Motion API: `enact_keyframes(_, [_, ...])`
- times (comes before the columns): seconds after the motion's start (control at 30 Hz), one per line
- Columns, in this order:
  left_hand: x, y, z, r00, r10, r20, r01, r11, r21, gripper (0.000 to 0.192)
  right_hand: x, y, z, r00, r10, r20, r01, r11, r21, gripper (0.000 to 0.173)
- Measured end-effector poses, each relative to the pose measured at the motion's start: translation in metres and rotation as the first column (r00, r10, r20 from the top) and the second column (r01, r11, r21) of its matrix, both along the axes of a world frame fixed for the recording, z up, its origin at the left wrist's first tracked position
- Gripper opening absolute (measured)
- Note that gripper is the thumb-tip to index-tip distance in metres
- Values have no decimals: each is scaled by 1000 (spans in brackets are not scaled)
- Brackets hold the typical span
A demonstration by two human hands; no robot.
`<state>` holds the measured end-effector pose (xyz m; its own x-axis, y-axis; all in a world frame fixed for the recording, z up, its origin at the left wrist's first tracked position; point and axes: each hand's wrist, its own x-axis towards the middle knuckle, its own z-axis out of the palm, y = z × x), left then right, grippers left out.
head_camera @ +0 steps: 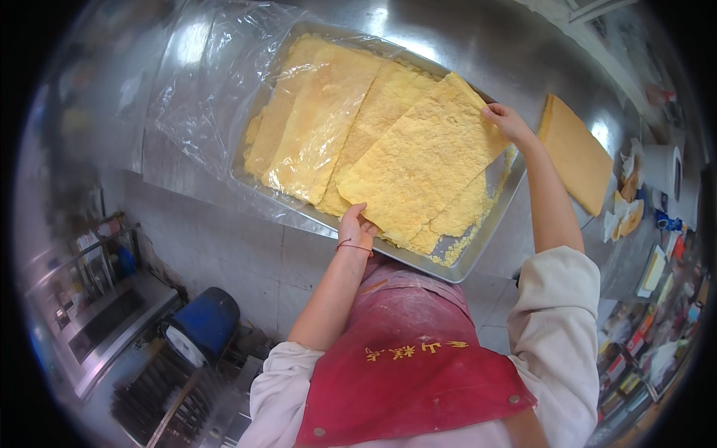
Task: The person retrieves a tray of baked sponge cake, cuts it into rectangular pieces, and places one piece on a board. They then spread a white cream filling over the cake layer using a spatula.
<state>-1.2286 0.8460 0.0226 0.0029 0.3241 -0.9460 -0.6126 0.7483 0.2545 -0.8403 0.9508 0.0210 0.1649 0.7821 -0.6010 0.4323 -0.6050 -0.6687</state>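
Observation:
A thin yellow sheet of cake (423,157) lies tilted over other sheets in a large metal tray (459,274). My left hand (358,227) grips its near edge, thumb on top and fingers beneath. At its far right corner, my right hand (504,122) pinches the edge between thumb and fingers. More yellow sheets (330,117) overlap in the left part of the tray, partly covered by clear plastic film (207,101) that spreads over the tray's left rim. Crumbs (456,249) lie along the tray's right side.
On the steel table (504,61), a thicker cake slab (577,154) sits right of the tray. Farther right are crumpled paper with food pieces (624,215) and a white container (661,168). A blue bucket (207,322) stands low at the left, near metal racks.

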Motion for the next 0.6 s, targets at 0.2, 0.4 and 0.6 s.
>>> enact_keyframes(0.2, [-4,-1,2,995,-99,-21,100,994,50,37,1,4,4,1000,13,-13,-14,997,-80,50])
enact_keyframes(0.4, [0,-9,0,991,-122,-50,127,983,133,36,5,2,4,999,-37,36,40,997,-63,51])
enact_keyframes(0.6, [3,-10,5,995,-102,-1,101,982,161,30,17,1,-12,999,-48,-19,47,997,-60,51])
